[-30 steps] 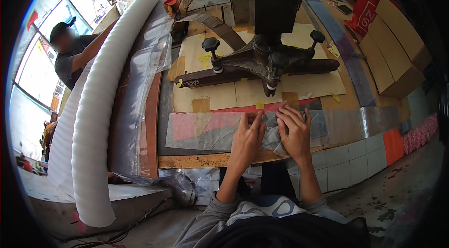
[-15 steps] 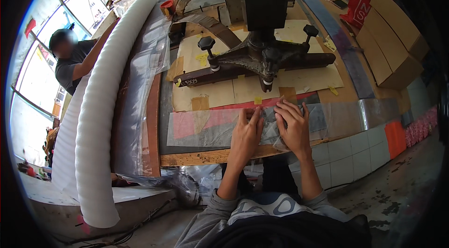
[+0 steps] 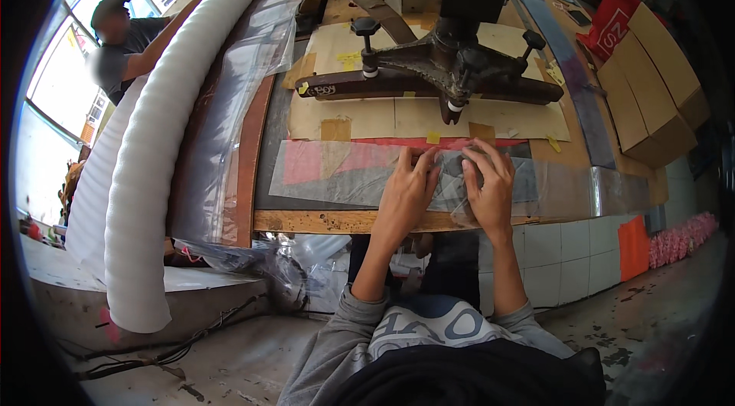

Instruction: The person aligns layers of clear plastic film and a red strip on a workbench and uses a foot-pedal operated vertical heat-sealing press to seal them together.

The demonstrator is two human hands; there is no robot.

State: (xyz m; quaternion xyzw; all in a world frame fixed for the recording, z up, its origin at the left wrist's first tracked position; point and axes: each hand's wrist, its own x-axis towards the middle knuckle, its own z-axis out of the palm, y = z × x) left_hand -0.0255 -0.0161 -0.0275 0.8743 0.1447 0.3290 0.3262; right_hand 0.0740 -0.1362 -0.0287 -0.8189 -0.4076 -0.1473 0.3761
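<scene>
Side by side at the front of the worktable, my left hand and my right hand rest on a sheet of clear plastic film. The left fingers are curled and pinch the film. On the right, thumb and bent fingers close over the film's upper part, with wrinkled film between the two hands. Through the film show a red strip and a dark grey surface. Just beyond my fingertips lies a cream board with bits of tape, under a dark metal press arm with knobs.
A long white foam roll stands along the left, with a person behind it. Brown cardboard boxes and a red bag sit at the right. A wooden table edge runs before me, and cables lie on the floor.
The whole view has shifted, so the table and press sit higher in the picture. My hands stay at the film, with the right fingers slightly more apart from the left. The person has leaned over.
</scene>
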